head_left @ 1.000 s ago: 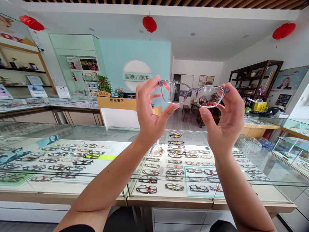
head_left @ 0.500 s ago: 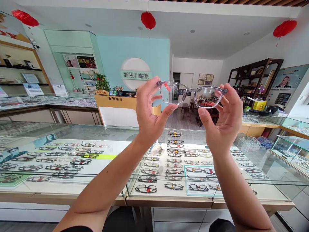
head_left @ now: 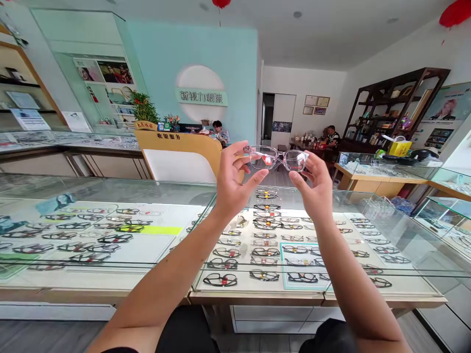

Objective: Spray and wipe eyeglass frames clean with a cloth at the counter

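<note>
A pair of clear-framed eyeglasses (head_left: 280, 154) is held up in front of me, above the glass display case (head_left: 235, 297). My left hand (head_left: 232, 184) is closed on its left end, thumb below the lens and fingers behind. At the right end, my right hand (head_left: 319, 189) pinches the frame, its thumb under the rim. Something red shows through the left lens. Thin clear parts cross behind the bridge, seemingly the temples. Inside the case below lie rows of eyeglasses (head_left: 265, 251), several with red or yellow tags.
A cashier counter (head_left: 176, 164) stands ahead, with a person (head_left: 221, 132) behind it. Farther back, another person (head_left: 333, 137) sits by a dark table near a wooden shelf (head_left: 395, 105). More glass cases line the left and right sides. A red lantern (head_left: 455, 13) hangs above.
The eyeglasses and both hands have moved lower and farther away, and my hands are closer together. The view has tipped downward. Two people in the background now show.
</note>
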A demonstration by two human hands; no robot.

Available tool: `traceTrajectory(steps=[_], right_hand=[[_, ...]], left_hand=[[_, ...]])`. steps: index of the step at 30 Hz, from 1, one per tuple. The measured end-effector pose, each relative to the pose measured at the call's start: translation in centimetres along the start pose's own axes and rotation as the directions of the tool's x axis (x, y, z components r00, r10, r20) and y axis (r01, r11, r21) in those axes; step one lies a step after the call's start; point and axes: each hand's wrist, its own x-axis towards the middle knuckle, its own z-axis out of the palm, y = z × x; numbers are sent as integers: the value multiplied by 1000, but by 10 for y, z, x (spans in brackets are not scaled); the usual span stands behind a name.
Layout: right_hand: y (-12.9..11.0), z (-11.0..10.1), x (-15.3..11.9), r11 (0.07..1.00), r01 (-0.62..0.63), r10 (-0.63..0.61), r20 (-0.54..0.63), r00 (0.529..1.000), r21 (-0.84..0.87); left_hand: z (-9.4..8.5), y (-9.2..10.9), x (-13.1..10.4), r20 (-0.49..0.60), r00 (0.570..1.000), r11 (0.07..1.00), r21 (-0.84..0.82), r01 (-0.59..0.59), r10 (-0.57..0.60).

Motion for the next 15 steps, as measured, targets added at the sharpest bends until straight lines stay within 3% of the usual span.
traceTrajectory(steps=[4,8,12,15], right_hand=[[53,15,-11,965,-244,236,85,968,94],[103,29,-25,893,-411,394,124,911,183],[141,40,-36,784,-535,509,167,845,315],[164,44,-45,710,-593,573,178,800,380]], left_hand=[[3,-36,-22,55,973,966,-119,230,-225],[6,-76,-43,91,892,868,-206,451,-442],[7,-115,-69,99,827,796,-228,560,-554],[9,-139,-93,80,799,790,-116,602,-597]])
